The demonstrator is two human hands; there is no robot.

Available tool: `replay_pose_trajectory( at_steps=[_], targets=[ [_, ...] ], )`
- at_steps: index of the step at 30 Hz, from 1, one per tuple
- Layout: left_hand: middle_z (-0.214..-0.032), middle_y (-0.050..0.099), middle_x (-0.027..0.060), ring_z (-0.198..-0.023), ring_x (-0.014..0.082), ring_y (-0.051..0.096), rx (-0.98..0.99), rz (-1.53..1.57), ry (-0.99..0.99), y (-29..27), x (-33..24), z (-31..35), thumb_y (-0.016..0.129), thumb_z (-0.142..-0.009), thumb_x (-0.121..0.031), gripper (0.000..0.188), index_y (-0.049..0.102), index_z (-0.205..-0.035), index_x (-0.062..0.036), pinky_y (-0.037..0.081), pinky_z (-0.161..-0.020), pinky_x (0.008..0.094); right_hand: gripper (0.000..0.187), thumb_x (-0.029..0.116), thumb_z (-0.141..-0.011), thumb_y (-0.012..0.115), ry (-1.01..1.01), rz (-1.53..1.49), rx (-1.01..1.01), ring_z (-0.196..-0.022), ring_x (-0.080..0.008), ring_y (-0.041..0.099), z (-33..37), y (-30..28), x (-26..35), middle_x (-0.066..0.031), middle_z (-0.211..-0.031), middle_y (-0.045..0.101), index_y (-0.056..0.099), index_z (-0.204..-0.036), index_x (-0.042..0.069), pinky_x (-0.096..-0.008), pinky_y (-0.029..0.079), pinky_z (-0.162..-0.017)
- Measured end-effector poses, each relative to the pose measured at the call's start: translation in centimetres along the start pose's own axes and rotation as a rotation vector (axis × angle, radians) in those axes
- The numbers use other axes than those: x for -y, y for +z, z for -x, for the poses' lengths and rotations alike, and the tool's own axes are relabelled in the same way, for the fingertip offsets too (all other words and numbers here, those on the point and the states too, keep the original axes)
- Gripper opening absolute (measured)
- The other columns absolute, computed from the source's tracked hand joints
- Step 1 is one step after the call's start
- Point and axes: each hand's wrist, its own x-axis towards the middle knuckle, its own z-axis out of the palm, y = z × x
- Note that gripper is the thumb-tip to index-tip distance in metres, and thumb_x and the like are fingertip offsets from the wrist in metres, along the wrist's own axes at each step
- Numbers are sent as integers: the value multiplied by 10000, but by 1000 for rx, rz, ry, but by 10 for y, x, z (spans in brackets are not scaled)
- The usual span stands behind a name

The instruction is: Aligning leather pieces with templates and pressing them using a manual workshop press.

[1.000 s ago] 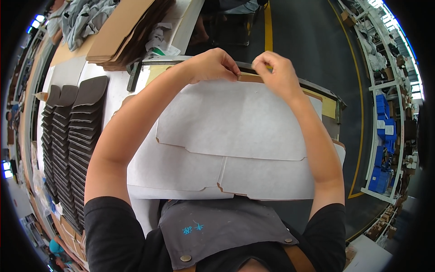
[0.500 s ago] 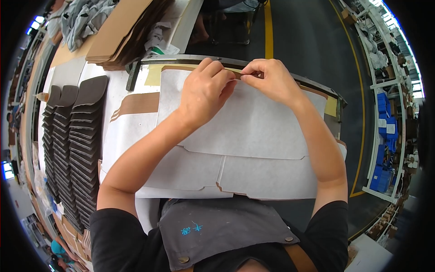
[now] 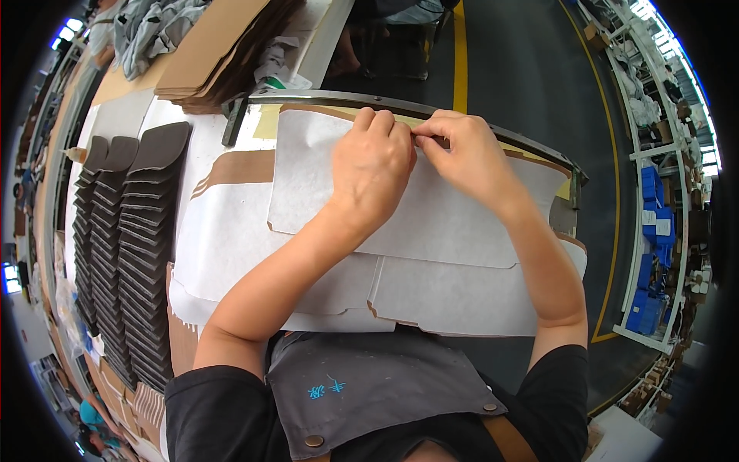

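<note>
White-faced panel (image 3: 446, 223) lies over similar sheets (image 3: 231, 231); I'd judge it light, bendy, easily creased, best pinched along the brown far edge (image 3: 312, 109). My feed shows left hand (image 3: 375, 162) curled, right hand (image 3: 468, 154) in a near-closed pinch, both at that edge; can't tell what either grips.

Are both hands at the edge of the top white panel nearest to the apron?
No, the left hand and the right hand are together at the far edge of the top white panel, away from the apron.
</note>
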Motion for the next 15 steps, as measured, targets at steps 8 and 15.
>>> replay_pose_trajectory(
  at_steps=[8, 15],
  targets=[
    [-747, 546, 93, -773, 250, 552, 128, -135, 62, -7, -9, -2, 653, -633, -14, 95, 616, -720, -24, 496, -616, 332, 102, 30, -797, 606, -142, 117, -76, -805, -337, 624, 5, 9, -1, -150, -803, 655, 694, -810, -19, -426, 499, -752],
    [-735, 534, 57, -720, 252, 512, 78, 61, 130, -2, 0, -11, 714, -631, 2, 178, 558, -694, -56, 464, -598, 363, 98, 21, -792, 603, -104, 62, -42, -751, -357, 620, 7, 5, -4, -170, -773, 650, 673, -792, -47, -422, 494, -698]
  ],
)
